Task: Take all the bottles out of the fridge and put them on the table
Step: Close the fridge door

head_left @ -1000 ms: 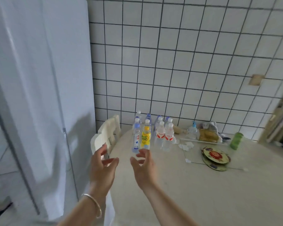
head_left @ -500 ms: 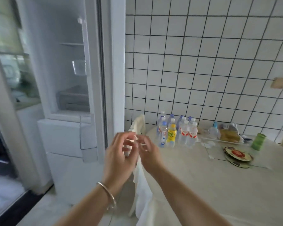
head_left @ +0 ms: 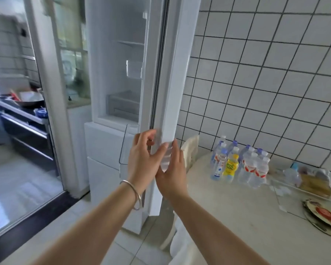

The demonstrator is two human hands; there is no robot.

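Note:
The white fridge [head_left: 120, 77] stands open on the left; I see shelves, a clear bin and a drawer inside, and no bottles. Its door [head_left: 172, 77] shows edge-on in the middle. My left hand [head_left: 143, 159] curls around the door's edge at waist height. Beside it, my right hand [head_left: 173, 173] lies flat against the door with fingers apart. Several bottles [head_left: 241, 165], mostly clear water with one yellow [head_left: 231, 167], stand grouped on the round table [head_left: 237, 217] by the tiled wall.
A white chair back [head_left: 191, 148] sits between door and table. A patterned plate [head_left: 325, 217] and a tray of food packets [head_left: 313, 185] lie on the table's right. A glass doorway [head_left: 27, 169] at the left leads to a kitchen counter.
My view has swung left from the table to the fridge. Both hands have left the space over the table and risen to the fridge door's edge.

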